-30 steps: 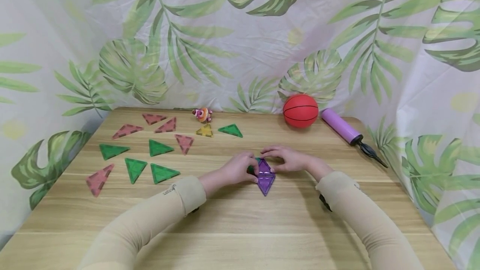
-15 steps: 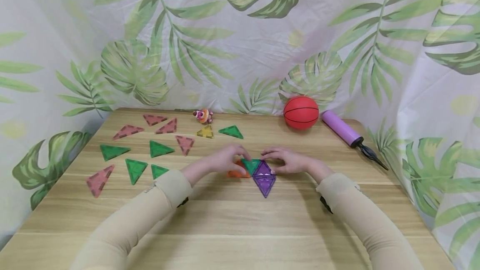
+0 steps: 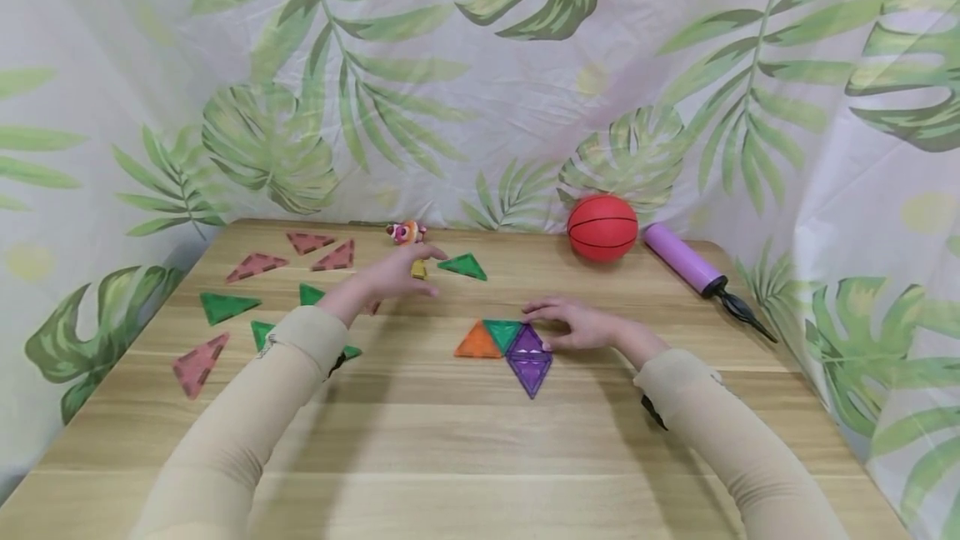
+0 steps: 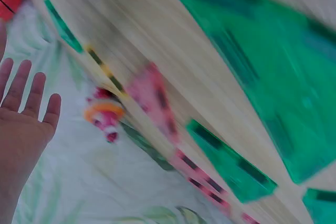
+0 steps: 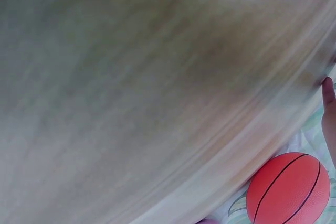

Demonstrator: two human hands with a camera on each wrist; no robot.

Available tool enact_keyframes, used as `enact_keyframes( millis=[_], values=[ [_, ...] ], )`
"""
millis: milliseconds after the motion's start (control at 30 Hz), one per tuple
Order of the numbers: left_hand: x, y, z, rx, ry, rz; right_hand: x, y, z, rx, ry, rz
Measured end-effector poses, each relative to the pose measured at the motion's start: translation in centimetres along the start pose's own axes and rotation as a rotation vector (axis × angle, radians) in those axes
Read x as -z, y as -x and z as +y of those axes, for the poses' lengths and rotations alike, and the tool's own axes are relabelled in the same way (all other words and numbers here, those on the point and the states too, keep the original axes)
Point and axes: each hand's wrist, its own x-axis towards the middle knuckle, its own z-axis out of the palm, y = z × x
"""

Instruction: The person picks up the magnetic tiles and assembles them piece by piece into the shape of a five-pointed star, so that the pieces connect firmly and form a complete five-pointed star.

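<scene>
My left hand [image 3: 401, 275] reaches over the back of the table with its fingers spread, holding nothing. It hovers above a yellow triangular magnetic tile [image 3: 419, 269], which it partly covers. In the left wrist view the fingers [image 4: 37, 95] are straight. My right hand [image 3: 576, 325] rests at the right side of the upper purple tile [image 3: 528, 340], fingertips at its top and thumb by its right corner. A lower purple tile [image 3: 531, 372] joins it to form a diamond. A green tile [image 3: 502, 333] and an orange tile [image 3: 480, 342] continue the row leftward.
Loose green tiles [image 3: 227, 307] and pink tiles [image 3: 200, 363] lie on the left. Another green tile [image 3: 463, 266] lies near the back, by a small pink toy figure [image 3: 406, 232]. A red ball [image 3: 602, 228] and a purple hand pump [image 3: 684, 258] stand back right.
My left hand let go of the tiles beside the purple diamond and moved left and back to the yellow tile, uncovering the green and orange tiles. The right hand has stayed put.
</scene>
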Motion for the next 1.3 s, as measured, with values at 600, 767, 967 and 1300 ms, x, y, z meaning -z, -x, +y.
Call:
enact_keyframes(
  millis=[600, 767, 967, 1300],
  values=[
    [-0.6, -0.9, -5.9, 0.114, -0.151, 0.017, -0.3, -0.2, 0.2, -0.011, 0.031, -0.008],
    [-0.6, -1.1, -5.7, 0.133, -0.174, 0.008, -0.1, -0.1, 0.2, -0.007, 0.029, -0.005],
    [-0.6, -0.9, -5.4, 0.124, -0.177, 0.000, 0.0, 0.0, -0.2, -0.004, 0.026, -0.009],
    [-0.6, -1.1, -5.4, 0.162, -0.088, -0.060, -0.1, 0.0, 0.0, -0.012, 0.018, -0.007]
  ],
)
